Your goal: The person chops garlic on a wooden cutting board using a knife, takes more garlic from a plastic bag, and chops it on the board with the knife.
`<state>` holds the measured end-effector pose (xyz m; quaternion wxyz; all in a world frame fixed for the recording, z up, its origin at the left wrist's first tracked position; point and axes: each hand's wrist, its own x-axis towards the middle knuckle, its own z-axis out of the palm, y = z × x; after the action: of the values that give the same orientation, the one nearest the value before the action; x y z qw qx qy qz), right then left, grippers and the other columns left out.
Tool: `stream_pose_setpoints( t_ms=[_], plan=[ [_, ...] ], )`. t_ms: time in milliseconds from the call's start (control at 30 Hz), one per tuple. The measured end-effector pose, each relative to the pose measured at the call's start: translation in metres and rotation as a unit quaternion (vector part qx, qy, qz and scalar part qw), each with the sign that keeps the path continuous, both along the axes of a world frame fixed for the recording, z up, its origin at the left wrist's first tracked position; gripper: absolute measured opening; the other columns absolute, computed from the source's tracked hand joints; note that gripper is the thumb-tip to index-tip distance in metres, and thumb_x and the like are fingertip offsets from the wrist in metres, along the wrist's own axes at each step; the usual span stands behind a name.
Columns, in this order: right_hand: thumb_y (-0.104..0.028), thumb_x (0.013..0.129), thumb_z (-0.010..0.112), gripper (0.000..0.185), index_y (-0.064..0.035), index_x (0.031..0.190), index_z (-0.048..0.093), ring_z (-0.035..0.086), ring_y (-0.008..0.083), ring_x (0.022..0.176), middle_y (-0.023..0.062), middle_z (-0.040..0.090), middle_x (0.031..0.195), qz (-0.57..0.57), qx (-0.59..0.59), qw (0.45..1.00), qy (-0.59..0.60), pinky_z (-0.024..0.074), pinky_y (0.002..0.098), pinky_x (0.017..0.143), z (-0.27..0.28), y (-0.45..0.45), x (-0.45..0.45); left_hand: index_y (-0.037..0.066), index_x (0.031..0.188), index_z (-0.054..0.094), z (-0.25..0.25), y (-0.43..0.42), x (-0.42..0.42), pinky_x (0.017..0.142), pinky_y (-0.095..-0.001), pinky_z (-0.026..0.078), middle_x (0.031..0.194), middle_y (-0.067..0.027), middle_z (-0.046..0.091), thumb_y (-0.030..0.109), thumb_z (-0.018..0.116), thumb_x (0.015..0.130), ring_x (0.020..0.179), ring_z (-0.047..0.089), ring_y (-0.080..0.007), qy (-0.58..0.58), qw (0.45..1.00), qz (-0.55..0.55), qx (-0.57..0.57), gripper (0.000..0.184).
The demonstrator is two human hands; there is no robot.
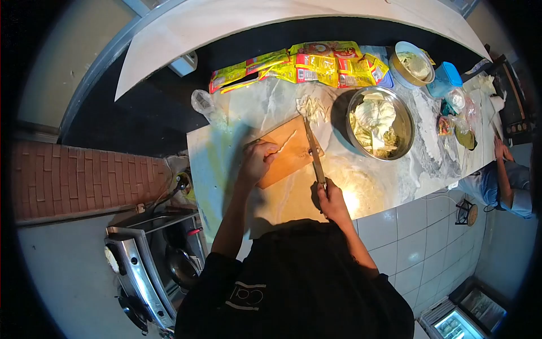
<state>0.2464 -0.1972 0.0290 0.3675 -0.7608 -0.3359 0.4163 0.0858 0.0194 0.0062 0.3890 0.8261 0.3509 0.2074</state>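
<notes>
A wooden cutting board [285,165] lies on the marble-patterned counter in front of me. At its left edge my left hand [258,160] has its fingers closed together at the near end of a thin pale strip of food [288,139]. My right hand [332,201] is wrapped around the handle of a long knife [314,151], whose blade points away from me over the board's right side. Beyond the blade tip, a small pile of pale cut strips [314,108] rests on the counter. What kind of food the strips are is hard to tell.
Right of the board stands a steel bowl [409,135] with cabbage [375,114]. Yellow packets [316,69] line the back, beside another bowl [402,73] and a blue container [446,79]. A clear plastic cup [202,103] lies at left. Another person [502,181] is at far right.
</notes>
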Motion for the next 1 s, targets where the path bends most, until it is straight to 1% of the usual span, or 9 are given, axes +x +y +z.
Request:
stream_pose_setpoints(
  t_ms=[67, 133, 267, 333, 567, 633, 733, 967, 1000],
  plan=[
    [-0.015, 0.097, 0.053, 0.022, 0.0033, 0.11, 0.054, 0.065, 0.0458, 0.074, 0.028, 0.064, 0.077, -0.007, -0.026, 0.999, 0.027, 0.0501, 0.0483, 0.064, 0.002, 0.0, -0.001, 0.002, 0.098, 0.07, 0.006, 0.001, -0.003, 0.073, -0.0344, 0.053, 0.092, -0.0138, 0.069, 0.002, 0.077, 0.075, 0.076, 0.067, -0.0265, 0.022, 0.999, -0.017, 0.026, 0.023],
    [-0.014, 0.096, 0.054, 0.022, 0.0025, 0.111, 0.053, 0.064, 0.0478, 0.076, 0.0289, 0.064, 0.078, 0.001, 0.002, 1.0, -0.025, 0.0502, 0.0509, 0.065, -0.008, -0.002, -0.002, 0.003, 0.1, 0.07, 0.007, 0.002, -0.002, 0.075, -0.0364, 0.053, 0.097, -0.0138, 0.069, 0.005, 0.076, 0.076, 0.081, 0.066, -0.0302, 0.004, 0.977, -0.054, 0.207, 0.025],
    [-0.014, 0.096, 0.054, 0.023, 0.0019, 0.113, 0.053, 0.064, 0.0491, 0.078, 0.0296, 0.065, 0.079, 0.008, -0.001, 0.997, -0.072, 0.0499, 0.0536, 0.067, -0.015, -0.003, -0.004, 0.003, 0.102, 0.069, 0.016, -0.002, 0.018, 0.076, -0.0383, 0.052, 0.102, -0.0127, 0.068, 0.008, 0.074, 0.079, 0.085, 0.066, -0.0321, -0.021, 0.982, -0.034, 0.185, 0.024],
    [-0.016, 0.098, 0.054, 0.02, 0.0033, 0.103, 0.054, 0.061, 0.0456, 0.067, 0.0258, 0.062, 0.071, -0.004, 0.038, 0.992, -0.122, 0.0464, 0.0483, 0.059, -0.017, -0.004, -0.006, 0.002, 0.106, 0.07, 0.041, -0.013, 0.033, 0.084, -0.0368, 0.051, 0.104, -0.015, 0.067, 0.006, 0.072, 0.081, 0.096, 0.065, -0.0331, 0.024, 0.994, -0.011, 0.102, 0.025],
    [-0.016, 0.098, 0.053, 0.019, 0.0028, 0.104, 0.052, 0.062, 0.048, 0.074, 0.0283, 0.063, 0.075, 0.0, 0.007, 0.992, -0.122, 0.0469, 0.0516, 0.062, -0.013, -0.001, -0.006, 0.002, 0.111, 0.07, 0.004, -0.011, 0.048, 0.082, -0.0369, 0.052, 0.104, -0.0148, 0.066, 0.0, 0.067, 0.084, 0.094, 0.065, -0.0313, -0.006, 0.996, -0.004, 0.092, 0.027],
    [-0.015, 0.099, 0.053, 0.019, 0.0028, 0.104, 0.051, 0.062, 0.0488, 0.074, 0.0286, 0.063, 0.076, -0.001, 0.003, 0.993, -0.12, 0.0467, 0.0522, 0.062, -0.011, 0.0, -0.006, 0.004, 0.108, 0.072, -0.004, -0.012, 0.048, 0.07, -0.0378, 0.053, 0.098, -0.0132, 0.065, 0.003, 0.066, 0.087, 0.081, 0.066, -0.0306, -0.056, 0.992, 0.022, 0.109, 0.022],
    [-0.015, 0.099, 0.053, 0.019, 0.0028, 0.103, 0.05, 0.062, 0.0493, 0.075, 0.0288, 0.063, 0.077, -0.001, -0.004, 0.993, -0.121, 0.0465, 0.0525, 0.062, -0.015, 0.0, -0.005, 0.004, 0.109, 0.072, -0.011, -0.014, 0.048, 0.068, -0.0357, 0.052, 0.097, -0.0136, 0.063, 0.002, 0.066, 0.087, 0.079, 0.066, -0.0286, -0.101, 0.985, 0.029, 0.139, 0.023],
    [-0.015, 0.099, 0.053, 0.018, 0.0026, 0.102, 0.05, 0.061, 0.0491, 0.074, 0.0288, 0.062, 0.074, 0.005, -0.011, 0.991, -0.132, 0.0462, 0.0528, 0.062, -0.009, -0.001, -0.005, 0.004, 0.111, 0.071, -0.011, -0.014, 0.047, 0.066, -0.0339, 0.053, 0.097, -0.0129, 0.063, -0.001, 0.065, 0.087, 0.079, 0.065, -0.0266, -0.107, 0.984, 0.015, 0.138, 0.025],
    [-0.017, 0.098, 0.052, 0.024, 0.0017, 0.113, 0.048, 0.062, 0.0503, 0.076, 0.03, 0.064, 0.077, 0.01, -0.016, 0.992, -0.126, 0.0475, 0.0554, 0.065, -0.01, -0.003, -0.005, 0.004, 0.111, 0.071, -0.007, -0.016, 0.047, 0.069, -0.0344, 0.053, 0.097, -0.0125, 0.063, -0.001, 0.064, 0.087, 0.081, 0.065, -0.0271, -0.104, 0.987, 0.012, 0.118, 0.025]
  ],
)
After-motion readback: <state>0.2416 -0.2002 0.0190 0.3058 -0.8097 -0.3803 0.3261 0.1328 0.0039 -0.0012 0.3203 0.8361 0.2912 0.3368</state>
